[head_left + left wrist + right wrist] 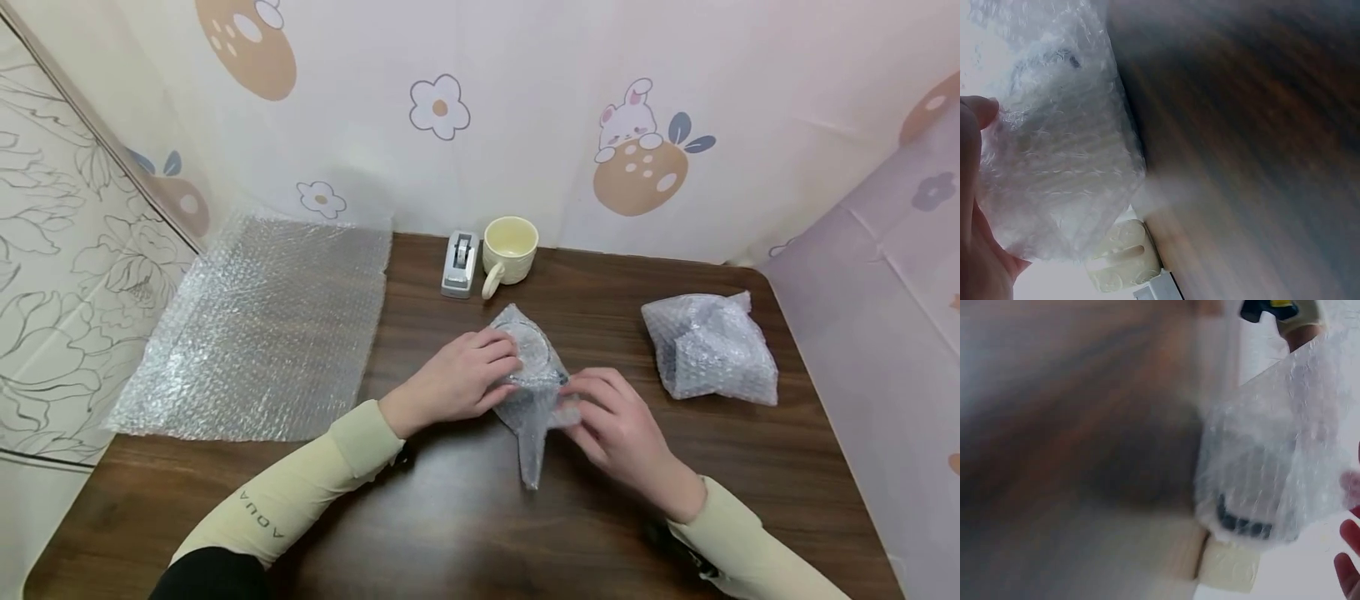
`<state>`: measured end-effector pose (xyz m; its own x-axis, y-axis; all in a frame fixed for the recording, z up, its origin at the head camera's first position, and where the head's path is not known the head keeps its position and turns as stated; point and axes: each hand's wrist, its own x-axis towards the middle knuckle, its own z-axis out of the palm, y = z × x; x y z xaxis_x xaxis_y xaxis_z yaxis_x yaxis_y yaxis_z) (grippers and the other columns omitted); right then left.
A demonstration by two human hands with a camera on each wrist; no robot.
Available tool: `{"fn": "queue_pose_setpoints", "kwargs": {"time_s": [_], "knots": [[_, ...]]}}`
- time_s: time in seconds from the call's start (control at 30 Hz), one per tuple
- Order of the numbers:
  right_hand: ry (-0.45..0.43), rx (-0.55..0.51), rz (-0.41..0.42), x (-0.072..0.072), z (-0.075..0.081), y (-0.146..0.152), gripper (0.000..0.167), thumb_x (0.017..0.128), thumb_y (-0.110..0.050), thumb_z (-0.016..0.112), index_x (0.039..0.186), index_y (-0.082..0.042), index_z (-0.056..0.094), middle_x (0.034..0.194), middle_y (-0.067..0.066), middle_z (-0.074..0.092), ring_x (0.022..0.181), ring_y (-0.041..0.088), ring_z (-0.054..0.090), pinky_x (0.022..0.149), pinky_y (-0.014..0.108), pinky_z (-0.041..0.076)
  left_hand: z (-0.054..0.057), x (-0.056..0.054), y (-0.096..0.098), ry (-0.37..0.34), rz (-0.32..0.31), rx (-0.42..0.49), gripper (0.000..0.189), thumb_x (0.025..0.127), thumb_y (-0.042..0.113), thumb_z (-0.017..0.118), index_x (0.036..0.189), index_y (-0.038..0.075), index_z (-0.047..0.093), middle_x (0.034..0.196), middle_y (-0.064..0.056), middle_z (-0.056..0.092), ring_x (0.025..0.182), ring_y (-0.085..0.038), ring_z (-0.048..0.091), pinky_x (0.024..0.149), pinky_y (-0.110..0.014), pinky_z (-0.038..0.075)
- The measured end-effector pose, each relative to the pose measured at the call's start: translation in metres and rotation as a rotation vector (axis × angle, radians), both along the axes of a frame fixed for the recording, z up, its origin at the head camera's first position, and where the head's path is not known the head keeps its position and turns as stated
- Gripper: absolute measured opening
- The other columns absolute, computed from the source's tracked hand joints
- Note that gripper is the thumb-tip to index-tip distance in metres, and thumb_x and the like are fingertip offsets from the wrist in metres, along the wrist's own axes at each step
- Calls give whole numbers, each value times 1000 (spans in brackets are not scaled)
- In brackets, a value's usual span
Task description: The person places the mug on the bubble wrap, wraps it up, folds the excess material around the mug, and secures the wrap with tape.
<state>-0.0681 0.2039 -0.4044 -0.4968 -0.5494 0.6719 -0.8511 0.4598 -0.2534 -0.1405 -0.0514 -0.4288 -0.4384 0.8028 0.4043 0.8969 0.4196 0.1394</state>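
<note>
A bundle in bubble wrap lies on the table between both hands, a round rim showing through its top and a pointed tail of wrap toward the near edge. Through the film in the right wrist view, a dark pattern shows on the wrapped item; its kind stays hidden. My left hand grips the bundle from the left, fingers over its top and thumb low on its side. On the other side, my right hand pinches a loose flap of the wrap; one fingertip shows through the film in the right wrist view.
Behind the bundle stand a pale yellow mug and a grey tape dispenser. A flat sheet of bubble wrap covers the table's left side. Another bubble-wrapped bundle sits at right. A patterned curtain hangs along the back.
</note>
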Motion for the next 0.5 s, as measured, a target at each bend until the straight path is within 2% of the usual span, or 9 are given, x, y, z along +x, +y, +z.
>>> {"fn": "queue_pose_setpoints", "kwargs": {"time_s": [0.13,0.23,0.37,0.43,0.5], "knots": [[-21,-46,-101,-11,0,-14,40,98,-34,65,67,-9,61,99,9,66,93,31,58,80,40,47,2,1,1,1,1,-23,27,99,31,58,117,13,68,122,-4,62,124,-23,49,99,-41,44],[-66,-68,-183,-19,-3,-21,44,96,-36,67,66,-5,60,98,11,64,90,31,57,76,39,46,4,1,0,-1,-2,-49,26,98,29,60,116,12,69,123,-5,63,126,-24,47,103,-40,41],[-183,-121,-290,-25,-5,-26,31,84,-25,82,80,-2,61,100,11,63,91,29,56,75,38,44,4,-1,-2,-13,-20,-56,24,97,28,61,114,12,69,122,-6,63,127,-26,47,107,-39,39],[-190,-147,-317,-26,-5,-28,35,77,-17,87,85,-3,56,102,13,61,93,31,55,77,40,43,3,-2,-2,-24,-36,-46,25,97,28,61,115,13,69,123,-6,63,128,-26,46,108,-38,38],[-141,-152,-306,-27,-4,-30,37,77,-15,87,88,-2,54,103,16,59,95,35,54,81,43,42,2,-3,-3,-35,-50,-29,26,97,29,61,115,13,68,123,-5,63,128,-25,46,109,-38,36]]}}
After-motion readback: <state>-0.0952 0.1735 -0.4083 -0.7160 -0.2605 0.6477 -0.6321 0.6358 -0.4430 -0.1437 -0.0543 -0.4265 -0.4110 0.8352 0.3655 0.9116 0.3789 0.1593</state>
